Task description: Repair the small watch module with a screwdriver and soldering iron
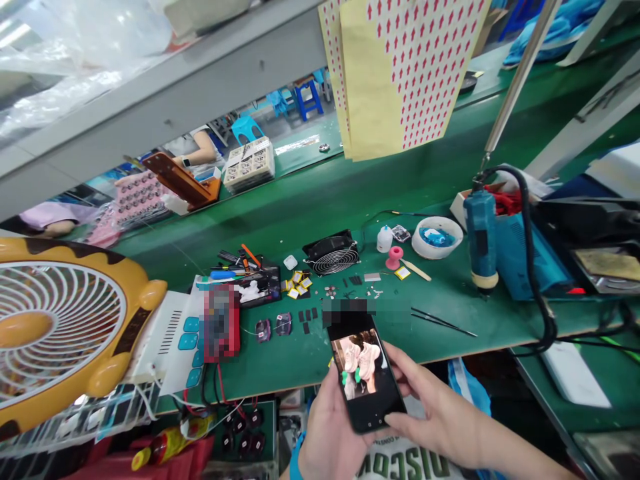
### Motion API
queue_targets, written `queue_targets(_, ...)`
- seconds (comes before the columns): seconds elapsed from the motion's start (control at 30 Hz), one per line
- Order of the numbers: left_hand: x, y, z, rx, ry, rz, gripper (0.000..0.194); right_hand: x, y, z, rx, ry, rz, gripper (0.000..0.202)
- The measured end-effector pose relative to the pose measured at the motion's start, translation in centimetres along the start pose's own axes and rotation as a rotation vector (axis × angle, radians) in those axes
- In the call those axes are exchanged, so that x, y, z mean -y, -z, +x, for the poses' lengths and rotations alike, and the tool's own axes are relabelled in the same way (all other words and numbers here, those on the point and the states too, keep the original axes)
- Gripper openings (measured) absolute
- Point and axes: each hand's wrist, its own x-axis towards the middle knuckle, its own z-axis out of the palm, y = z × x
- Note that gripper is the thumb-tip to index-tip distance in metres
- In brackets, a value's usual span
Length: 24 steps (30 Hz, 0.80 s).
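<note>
A black phone [367, 373] with a lit picture of pale shoes on its screen is held over the front edge of the green bench. My left hand [333, 427] cradles it from the left and below, with a blue band at the wrist. Curled around the phone's right side is my right hand [420, 393], its thumb at the lower right corner of the screen. Behind the phone lie small black pieces [307, 317], and a pair of black tweezers [443, 321] rests to the right.
An orange-rimmed fan [150, 293] stands at the left, beside a red meter [231, 323]. A blue electric screwdriver [481, 233] hangs at the right. Farther back are a black cooling fan [333, 253], a white bowl [437, 249] and another person's arm [203, 148] beyond the divider.
</note>
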Motion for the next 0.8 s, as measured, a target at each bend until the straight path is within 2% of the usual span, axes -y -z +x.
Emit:
queue_targets(0.13, 0.1, 0.1, 0.0, -0.012, 0.000, -0.037, 0.056, 1.4, -0.4, 0.0, -0.047, 0.006, -0.056, 0.092)
queue_targets(0.27, 2.0, 2.0, 0.9, -0.064, 0.016, -0.086, 0.062, 3.0, -1.9, -0.2, -0.134, -0.026, -0.032, 0.076)
queue_targets(0.4, 4.2, 4.0, 2.0, -0.081, -0.027, -0.174, 0.065, 3.0, -4.3, -0.2, -0.282, 0.001, 0.080, 0.056)
queue_targets(0.53, 4.1, 4.4, 1.5, -0.057, -0.017, -0.185, 0.052, 2.7, -5.7, 0.3, -0.355, -0.005, 0.108, 0.047)
queue_targets(0.6, 3.5, 4.3, 1.2, -0.032, 0.006, -0.154, 0.049, 2.9, -5.7, 0.7, -0.390, -0.003, 0.112, 0.051)
queue_targets(0.7, 2.6, 4.0, 1.0, 0.070, 0.045, -0.084, 0.048, 3.4, -4.6, 1.3, -0.414, 0.012, 0.085, 0.060)
queue_targets(0.8, 2.6, 4.0, 1.3, 0.130, 0.053, -0.024, 0.053, 3.7, -3.2, 1.4, -0.316, 0.014, 0.043, 0.058)
